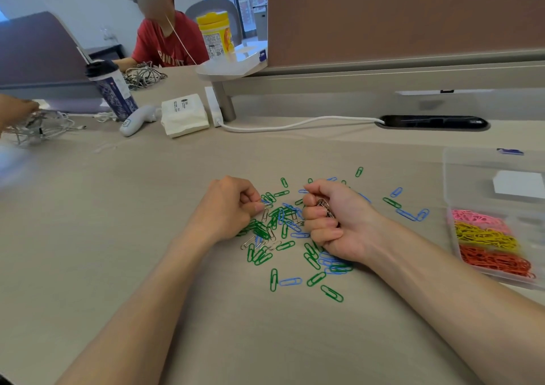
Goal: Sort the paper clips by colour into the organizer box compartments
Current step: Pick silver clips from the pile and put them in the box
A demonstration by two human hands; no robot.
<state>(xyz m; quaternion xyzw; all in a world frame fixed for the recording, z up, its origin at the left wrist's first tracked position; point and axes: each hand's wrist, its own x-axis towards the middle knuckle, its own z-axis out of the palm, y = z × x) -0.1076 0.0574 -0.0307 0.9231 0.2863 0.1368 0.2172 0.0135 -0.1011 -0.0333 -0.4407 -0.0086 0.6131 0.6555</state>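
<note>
organizer box (472,184): cut at edge | silver clips (323,204): half-hidden in right hand (339,225)

Green, blue and silver paper clips (261,232) lie scattered; pink, yellow and red lie in the organizer box (525,225).

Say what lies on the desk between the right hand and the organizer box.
Head view: between the right hand and the organizer box lie a few loose green and blue paper clips; the rest is bare desk.

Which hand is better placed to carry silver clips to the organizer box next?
Likely the right hand: it grips a bunch of silver clips and lies nearer the organizer box; the left hand pinches one.
</note>
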